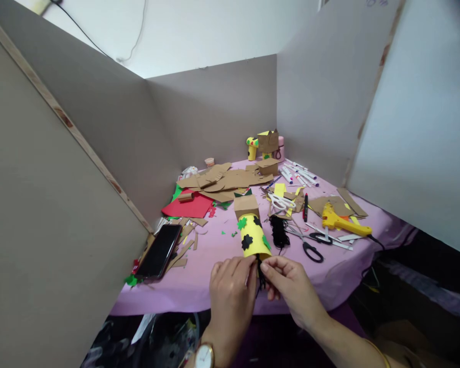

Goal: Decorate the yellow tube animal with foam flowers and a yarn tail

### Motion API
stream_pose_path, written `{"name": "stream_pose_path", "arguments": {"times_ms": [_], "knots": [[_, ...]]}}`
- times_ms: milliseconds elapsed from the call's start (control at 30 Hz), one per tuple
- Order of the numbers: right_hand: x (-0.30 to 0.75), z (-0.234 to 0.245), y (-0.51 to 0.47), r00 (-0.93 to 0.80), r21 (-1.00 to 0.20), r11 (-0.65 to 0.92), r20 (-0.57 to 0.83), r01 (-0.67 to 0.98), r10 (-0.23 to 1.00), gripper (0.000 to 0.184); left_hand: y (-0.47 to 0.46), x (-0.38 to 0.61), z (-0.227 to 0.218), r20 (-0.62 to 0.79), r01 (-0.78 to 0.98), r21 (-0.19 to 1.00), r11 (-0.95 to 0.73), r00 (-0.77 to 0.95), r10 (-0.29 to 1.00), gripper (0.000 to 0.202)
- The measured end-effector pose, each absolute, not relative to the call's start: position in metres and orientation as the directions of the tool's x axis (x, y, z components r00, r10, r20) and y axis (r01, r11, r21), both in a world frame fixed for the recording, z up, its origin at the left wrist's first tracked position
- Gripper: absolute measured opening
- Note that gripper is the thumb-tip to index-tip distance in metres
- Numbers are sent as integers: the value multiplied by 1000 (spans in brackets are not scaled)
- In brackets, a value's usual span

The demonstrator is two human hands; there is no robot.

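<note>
A yellow paper tube (252, 232) with black and green flower cut-outs lies on the table, pointing away from me. At its far end sits a small cardboard box (246, 207) with dark green points on top. Black yarn strands (261, 278) hang from the tube's near end, between my hands. My left hand (231, 286) is closed at the near rim, fingers curled against the tube. From the other side, my right hand (287, 283) pinches the yarn close to that rim. The fingertips partly hide the spot where yarn meets tube. A bundle of black yarn (279, 231) lies just right of the tube.
Black-handled scissors (313, 251), white-handled scissors (281, 201) and a yellow glue gun (341, 222) lie to the right. Markers (301, 174) are scattered behind. A phone (160, 251) rests at left among cardboard strips. Red sheets (187, 207) and cardboard pieces (230, 179) lie farther back. Grey partitions (214, 112) surround the table.
</note>
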State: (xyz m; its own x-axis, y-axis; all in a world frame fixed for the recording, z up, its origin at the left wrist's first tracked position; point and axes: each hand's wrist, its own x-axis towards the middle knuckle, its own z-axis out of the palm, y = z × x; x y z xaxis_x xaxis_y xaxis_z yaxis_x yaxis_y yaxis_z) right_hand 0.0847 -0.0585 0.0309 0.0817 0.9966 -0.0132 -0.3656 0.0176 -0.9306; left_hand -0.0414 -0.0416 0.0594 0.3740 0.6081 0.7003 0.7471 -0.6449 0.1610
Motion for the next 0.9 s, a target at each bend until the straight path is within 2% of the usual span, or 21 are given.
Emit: {"name": "stream_pose_path", "arguments": {"times_ms": [300, 500, 900], "knots": [[86, 29, -55, 112, -924, 17, -28, -383, 993, 33, -43, -48, 60, 745, 693, 250, -676, 307, 592, 9], [85, 32, -55, 115, -928, 44, 1, -371, 993, 30, -33, -47, 61, 766, 714, 144, -685, 358, 534, 26], [87, 28, -52, 158, -939, 84, 32, -335, 987, 28, -23, -39, 60, 798, 704, 75, -706, 382, 467, 14]]}}
